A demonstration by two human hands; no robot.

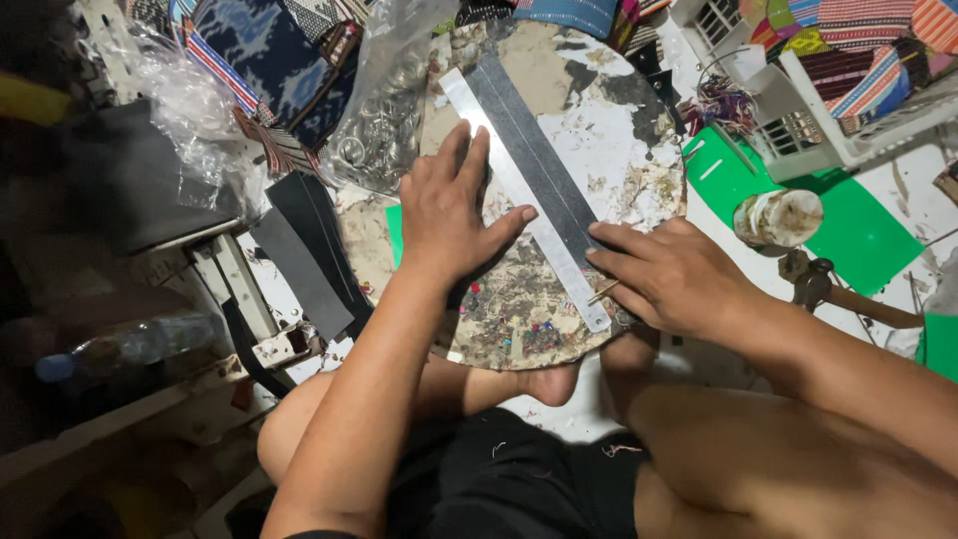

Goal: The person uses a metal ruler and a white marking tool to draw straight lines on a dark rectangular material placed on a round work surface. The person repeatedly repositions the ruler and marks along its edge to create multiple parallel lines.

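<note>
- We see our left hand (449,215) spread out flat, with the fingers wide, pressing down on a long shiny metal ruler (519,190).
- The ruler lies slanted across a round, worn cutting board (609,150) that rests over our legs.
- Right beside the ruler lies a long dark grey strip (539,150). The two touch along their long sides.
- Our right hand (669,279) is curled near the low end of the ruler. Its fingers pinch a thin little tool (602,291) whose tip sits just at the ruler's edge. We cannot tell what kind of tool it is.
- The board is full of scratches and tiny colourful scraps.
- To the left of the board lie more dark strips (304,250) and a clear bag of metal rings (384,120).
- To the right we see a green mat (858,240) with a small round pot (778,218) on it, and a white basket (828,120) with striped cloth.
- A plastic bottle (130,344) lies far left.
</note>
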